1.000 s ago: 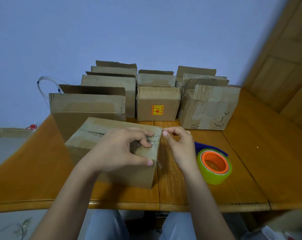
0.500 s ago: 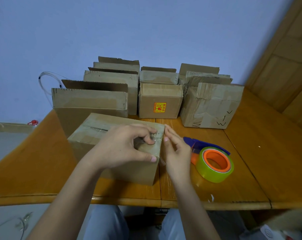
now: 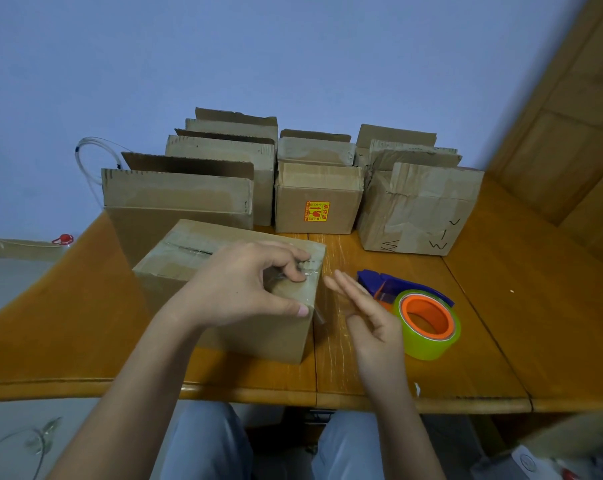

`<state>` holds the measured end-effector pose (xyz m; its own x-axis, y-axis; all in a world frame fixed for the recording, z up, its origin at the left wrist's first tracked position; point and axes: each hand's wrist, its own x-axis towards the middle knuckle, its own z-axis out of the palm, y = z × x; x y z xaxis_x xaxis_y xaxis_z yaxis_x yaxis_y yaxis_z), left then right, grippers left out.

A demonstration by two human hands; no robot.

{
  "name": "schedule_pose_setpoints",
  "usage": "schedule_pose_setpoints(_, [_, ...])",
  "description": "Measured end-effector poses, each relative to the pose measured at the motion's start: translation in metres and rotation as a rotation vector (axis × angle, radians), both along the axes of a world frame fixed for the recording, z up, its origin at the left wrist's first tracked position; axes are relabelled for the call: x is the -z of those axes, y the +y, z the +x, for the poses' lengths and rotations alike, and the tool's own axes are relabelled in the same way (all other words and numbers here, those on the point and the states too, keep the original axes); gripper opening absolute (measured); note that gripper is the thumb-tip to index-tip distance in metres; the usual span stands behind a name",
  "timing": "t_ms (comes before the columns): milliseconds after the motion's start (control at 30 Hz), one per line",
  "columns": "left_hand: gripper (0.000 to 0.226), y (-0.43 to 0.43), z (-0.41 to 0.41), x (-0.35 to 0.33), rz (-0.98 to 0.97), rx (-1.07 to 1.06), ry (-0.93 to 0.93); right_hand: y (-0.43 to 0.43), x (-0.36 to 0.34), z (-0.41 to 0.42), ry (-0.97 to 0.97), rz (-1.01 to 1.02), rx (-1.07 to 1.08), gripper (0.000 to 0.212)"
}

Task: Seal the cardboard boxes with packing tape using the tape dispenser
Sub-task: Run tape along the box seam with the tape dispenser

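The left hand [image 3: 251, 285] holds the top right corner of the near box [image 3: 196, 258]. Its fingers [image 3: 294, 268] are curled down on the top of the box, and its thumb [image 3: 298, 310] presses on the front side. Under the fingers is shiny clear tape [image 3: 189, 249] that runs along the top of the box. A little end of tape sticks out by the thumb.

The right hand [image 3: 365, 313] holds nothing. Its fingers are straight and point up the picture, just beside the right side of the box. I cannot tell if they touch it.

Right of that hand, the tape dispenser [image 3: 428, 323] lies on the wooden table [image 3: 500, 306]. It has a blue handle, an orange middle and a yellow-green roll. Nobody touches it.

The near box sits in the middle of the picture, near the front edge of the table. Behind it, higher in the picture, more boxes stand in rows. A big box [image 3: 175, 192] is on the left with its flap up. A small box [image 3: 317, 216] with a yellow and red sticker is in the middle. A crinkled box [image 3: 421, 206] with black marks is on the right.

A blue wall [image 3: 293, 57] fills the top. A clear tube [image 3: 85, 157] loops at the upper left.
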<state>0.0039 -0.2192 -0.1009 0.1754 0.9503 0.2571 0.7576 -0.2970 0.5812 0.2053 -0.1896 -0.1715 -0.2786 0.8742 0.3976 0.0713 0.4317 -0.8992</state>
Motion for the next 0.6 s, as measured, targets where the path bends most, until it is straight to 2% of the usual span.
schedule_pose_setpoints(67, [0.05, 0.0, 0.0, 0.0, 0.003, 0.005, -0.005, -0.011, -0.004, 0.004, 0.067, 0.002, 0.046, 0.046])
schedule_pose_setpoints(133, [0.053, 0.0, 0.0, 0.0, 0.002, 0.009, -0.002, -0.021, -0.005, 0.004, 0.052, 0.029, 0.074, 0.037])
schedule_pose_setpoints(333, [0.052, -0.002, 0.0, 0.001, 0.023, 0.015, -0.005, -0.035, 0.006, -0.012, -0.1, 0.15, 0.143, 0.031])
schedule_pose_setpoints(600, [0.051, -0.002, 0.0, 0.002, 0.045, 0.021, -0.014, -0.033, 0.009, -0.028, -0.043, 0.252, 0.31, 0.015])
